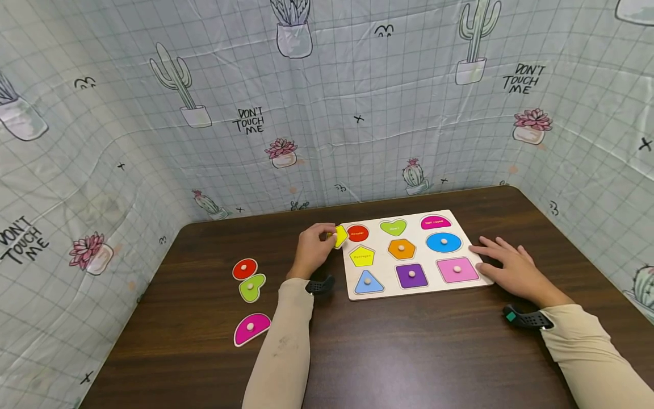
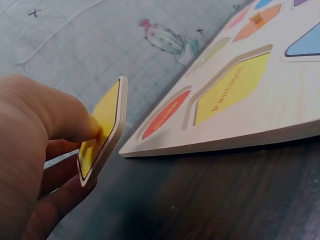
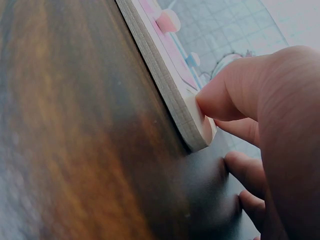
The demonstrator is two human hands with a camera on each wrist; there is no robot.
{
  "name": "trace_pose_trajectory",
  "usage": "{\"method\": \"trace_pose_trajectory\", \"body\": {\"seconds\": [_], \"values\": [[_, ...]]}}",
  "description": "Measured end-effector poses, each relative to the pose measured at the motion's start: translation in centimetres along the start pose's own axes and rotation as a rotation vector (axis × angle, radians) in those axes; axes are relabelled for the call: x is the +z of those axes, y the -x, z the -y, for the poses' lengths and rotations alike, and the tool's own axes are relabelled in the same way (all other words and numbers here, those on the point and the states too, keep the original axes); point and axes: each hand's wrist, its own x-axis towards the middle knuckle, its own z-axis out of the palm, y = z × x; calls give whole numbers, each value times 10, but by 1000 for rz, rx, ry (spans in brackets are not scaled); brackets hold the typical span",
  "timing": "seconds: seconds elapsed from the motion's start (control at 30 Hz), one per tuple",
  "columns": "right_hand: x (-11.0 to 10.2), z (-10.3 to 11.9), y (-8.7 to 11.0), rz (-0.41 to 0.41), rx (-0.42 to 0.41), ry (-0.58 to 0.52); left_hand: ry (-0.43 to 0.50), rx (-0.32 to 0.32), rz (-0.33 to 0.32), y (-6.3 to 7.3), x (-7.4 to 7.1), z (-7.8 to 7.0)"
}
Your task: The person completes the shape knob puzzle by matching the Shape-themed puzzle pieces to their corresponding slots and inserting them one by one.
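Observation:
My left hand point(image 1: 313, 250) pinches a yellow pentagon puzzle piece point(image 2: 106, 116) by its knob, just off the left edge of the wooden shape board point(image 1: 380, 287). In the left wrist view the piece stands tilted, apart from the board. A yellow pentagon recess point(image 1: 362, 257) lies bare on the board, as do the red circle, green heart and magenta half-round recesses. Knobbed pieces fill the other recesses, among them an orange hexagon point(image 1: 402, 249) and a blue oval point(image 1: 443, 242). My right hand point(image 1: 513, 269) rests at the board's right edge, thumb touching its near corner, fingers spread.
Left of my left forearm lie a red circle piece point(image 1: 244, 269), a green heart piece point(image 1: 252, 288) and a magenta half-round piece point(image 1: 251, 329), knobs up. Behind the dark wooden table point(image 1: 409, 352) hangs a cactus-print cloth point(image 1: 332, 113), which also encloses both sides.

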Motion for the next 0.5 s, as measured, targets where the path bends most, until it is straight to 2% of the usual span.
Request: {"method": "trace_pose_trajectory", "body": {"seconds": [0.2,0.37,0.5], "values": [[0,0,0,3,1,-1,-6,24,47,0,5,-2],[0,1,0,5,-2,-3,-22,34,62,2,6,-3],[0,0,0,0,-6,-1,-38,65,76,3,8,-5]]}}
